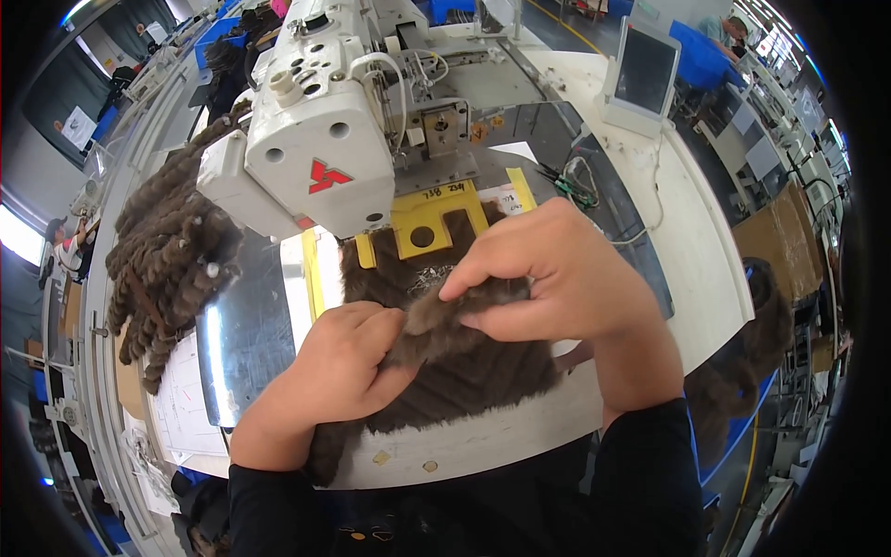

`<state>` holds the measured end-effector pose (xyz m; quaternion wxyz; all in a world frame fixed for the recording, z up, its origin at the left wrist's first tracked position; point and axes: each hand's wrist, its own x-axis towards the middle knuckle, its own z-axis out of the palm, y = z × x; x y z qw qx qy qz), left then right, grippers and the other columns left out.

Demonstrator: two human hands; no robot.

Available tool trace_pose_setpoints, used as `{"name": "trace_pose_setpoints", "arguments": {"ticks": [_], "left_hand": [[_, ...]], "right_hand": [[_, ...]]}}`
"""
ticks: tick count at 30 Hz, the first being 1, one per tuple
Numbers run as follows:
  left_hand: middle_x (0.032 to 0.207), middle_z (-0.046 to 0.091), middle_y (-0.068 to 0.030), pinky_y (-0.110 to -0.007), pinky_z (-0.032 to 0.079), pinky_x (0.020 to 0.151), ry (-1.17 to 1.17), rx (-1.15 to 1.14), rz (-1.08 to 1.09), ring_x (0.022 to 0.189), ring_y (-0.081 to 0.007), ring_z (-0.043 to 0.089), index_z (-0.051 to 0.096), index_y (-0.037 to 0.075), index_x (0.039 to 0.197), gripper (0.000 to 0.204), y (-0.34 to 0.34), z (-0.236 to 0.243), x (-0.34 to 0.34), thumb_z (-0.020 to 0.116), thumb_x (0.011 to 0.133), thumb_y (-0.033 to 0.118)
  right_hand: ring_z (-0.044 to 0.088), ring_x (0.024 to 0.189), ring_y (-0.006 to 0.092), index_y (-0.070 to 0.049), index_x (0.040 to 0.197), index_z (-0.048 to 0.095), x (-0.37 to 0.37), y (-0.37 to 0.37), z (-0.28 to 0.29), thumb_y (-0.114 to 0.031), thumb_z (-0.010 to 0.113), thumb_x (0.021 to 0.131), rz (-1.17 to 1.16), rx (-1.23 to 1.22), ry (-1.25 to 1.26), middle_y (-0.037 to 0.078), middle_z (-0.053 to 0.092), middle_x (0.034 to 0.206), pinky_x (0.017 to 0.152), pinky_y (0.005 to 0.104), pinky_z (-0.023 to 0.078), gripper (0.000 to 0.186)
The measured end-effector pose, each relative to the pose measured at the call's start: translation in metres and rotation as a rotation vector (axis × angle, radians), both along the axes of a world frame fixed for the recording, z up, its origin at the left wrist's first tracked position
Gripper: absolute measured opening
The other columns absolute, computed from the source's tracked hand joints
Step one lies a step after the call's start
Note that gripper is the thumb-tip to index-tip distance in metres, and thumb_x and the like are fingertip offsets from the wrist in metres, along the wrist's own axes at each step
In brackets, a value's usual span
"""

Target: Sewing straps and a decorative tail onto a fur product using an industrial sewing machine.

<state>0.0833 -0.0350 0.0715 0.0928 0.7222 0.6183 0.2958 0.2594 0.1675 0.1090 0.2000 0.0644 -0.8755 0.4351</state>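
Two bare hands work at one brown fur piece (473,376). The left hand (348,367) pinches a raised fold of it between thumb and curled fingers; the right hand (548,274) grips the same fold, thumb below and forefinger above. The fur piece is on the white surface (501,436), in front of one sewing machine (311,139), its upper part overlapped by one yellow plate (432,212). Two yellow strips show, one left of the fur (314,274) and one by its upper right corner (520,186). Two small diamond-shaped patches (380,458) mark the surface near its front edge.

The fur is dense and soft, with slanting ridges and a ragged lower edge. The plate is flat, with a round hole and prongs pointing toward the hands. The machine has a smooth white casing with a red emblem. One monitor (645,70) with a dark screen stands at the far right. To the left lies a heap of ribbed brown fur (172,260), its pieces too tangled to count, above a lined paper sheet (186,399).

At the lower right, a blue-rimmed container (742,427) holds more brown fur (724,399); behind it is a cardboard box (780,237), its contents hidden.
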Motion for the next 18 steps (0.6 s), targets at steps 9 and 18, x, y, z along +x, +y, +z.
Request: {"name": "trace_pose_setpoints", "arguments": {"ticks": [9,18], "left_hand": [[0.065,0.055,-0.0186,-0.042,0.044,0.056,-0.378,-0.106,-0.052,0.061,-0.0413,0.058,0.058,-0.003,0.084,0.023,0.005,-0.003,-0.001,0.074,0.088,0.013],[0.068,0.058,-0.0172,-0.041,0.046,0.057,-0.435,-0.181,-0.148,0.063,-0.0400,0.060,0.061,-0.001,0.081,0.020,0.004,-0.004,-0.006,0.072,0.091,0.013]], "right_hand": [[0.070,0.070,0.0175,-0.003,0.103,0.078,-0.003,-0.001,0.000,-0.008,0.079,0.073,-0.105,-0.047,0.082,0.009,0.075,0.083,0.066,0.0273,0.052,0.031],[0.069,0.075,0.0114,-0.003,0.110,0.076,0.007,0.010,0.005,-0.006,0.078,0.072,-0.060,-0.085,-0.170,0.008,0.076,0.091,0.068,0.0246,0.051,0.038]]}}
